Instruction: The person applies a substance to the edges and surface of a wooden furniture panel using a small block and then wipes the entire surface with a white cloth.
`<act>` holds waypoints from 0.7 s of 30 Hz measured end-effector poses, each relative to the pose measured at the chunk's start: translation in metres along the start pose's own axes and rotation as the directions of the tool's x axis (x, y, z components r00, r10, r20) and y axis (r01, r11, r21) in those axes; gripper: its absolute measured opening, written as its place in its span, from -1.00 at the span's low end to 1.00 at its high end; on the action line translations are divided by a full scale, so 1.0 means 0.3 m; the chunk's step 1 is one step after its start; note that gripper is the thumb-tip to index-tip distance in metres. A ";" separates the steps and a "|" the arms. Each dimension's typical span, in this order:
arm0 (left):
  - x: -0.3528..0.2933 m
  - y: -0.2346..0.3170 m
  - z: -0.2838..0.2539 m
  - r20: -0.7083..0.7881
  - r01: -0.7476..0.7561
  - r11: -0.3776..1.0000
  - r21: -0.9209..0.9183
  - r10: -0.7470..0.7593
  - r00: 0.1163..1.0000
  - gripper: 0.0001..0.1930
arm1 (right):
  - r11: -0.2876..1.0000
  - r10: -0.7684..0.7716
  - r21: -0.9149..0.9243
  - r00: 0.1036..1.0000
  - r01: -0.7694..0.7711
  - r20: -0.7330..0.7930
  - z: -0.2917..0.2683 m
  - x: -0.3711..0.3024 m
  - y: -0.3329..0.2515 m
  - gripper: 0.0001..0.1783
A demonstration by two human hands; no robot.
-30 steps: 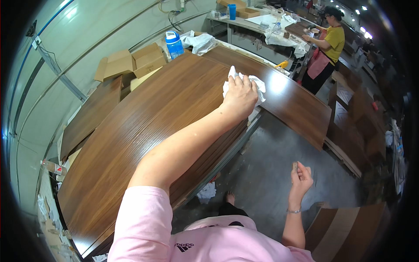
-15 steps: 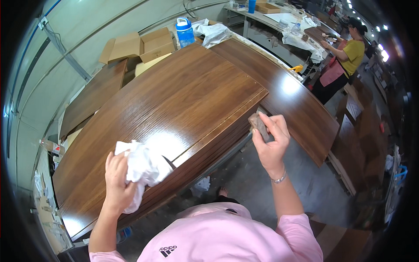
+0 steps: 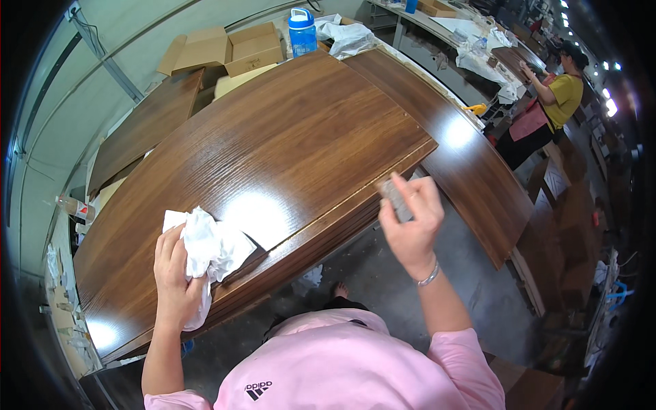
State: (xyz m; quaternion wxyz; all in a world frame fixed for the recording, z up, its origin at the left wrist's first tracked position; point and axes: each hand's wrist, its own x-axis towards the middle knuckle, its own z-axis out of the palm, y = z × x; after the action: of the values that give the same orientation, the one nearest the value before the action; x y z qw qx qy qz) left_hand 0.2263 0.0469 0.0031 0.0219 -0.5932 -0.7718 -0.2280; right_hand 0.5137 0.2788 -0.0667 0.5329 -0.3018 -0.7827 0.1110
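In front of me lies a stack of dark brown wood-grain panels [image 3: 294,130], glossy on top. My left hand [image 3: 174,280] grips a crumpled white cloth [image 3: 212,242] at the stack's near left edge, and part of the cloth hangs over that edge. Under the cloth a dark, flat corner shows; I cannot tell what it belongs to. Between the thumb and fingers of my right hand [image 3: 417,222] is a small grey-brown block [image 3: 395,198]. The block is at the near right edge of the top panel, slightly blurred; whether it touches the edge is hard to see.
Another brown panel [image 3: 471,184] lies to the right. Behind the stack are an open cardboard box [image 3: 253,51], a blue bottle [image 3: 302,34] and white plastic [image 3: 345,35]. A clear bottle [image 3: 75,207] lies at the left. A person in a yellow top [image 3: 566,99] works at a far bench.
My right hand has brought the block left and closer to the panel's edge. The left hand with the cloth has shifted slightly left. The whole view has moved a little.
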 end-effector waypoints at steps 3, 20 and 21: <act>0.008 0.010 0.002 0.002 -0.018 1.000 -0.001 0.018 1.000 -0.48 | 0.986 -0.119 0.127 0.989 0.108 0.085 0.024 -0.035 -0.115 -0.47; -0.008 0.000 -0.009 -0.015 0.008 0.998 0.057 -0.007 1.000 -0.46 | 0.956 -0.053 0.292 0.993 0.018 0.110 0.027 -0.030 -0.206 -0.51; 0.012 0.020 -0.004 -0.018 0.007 0.998 0.055 -0.006 1.000 -0.46 | 0.948 -0.099 0.314 0.986 0.053 0.132 -0.004 -0.002 -0.206 -0.52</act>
State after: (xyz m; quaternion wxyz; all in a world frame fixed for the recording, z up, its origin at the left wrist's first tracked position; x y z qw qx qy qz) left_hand 0.2305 0.0510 0.0072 0.0440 -0.5879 -0.7794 -0.2120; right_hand 0.4930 0.2293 -0.0362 0.5185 -0.1751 -0.8038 0.2332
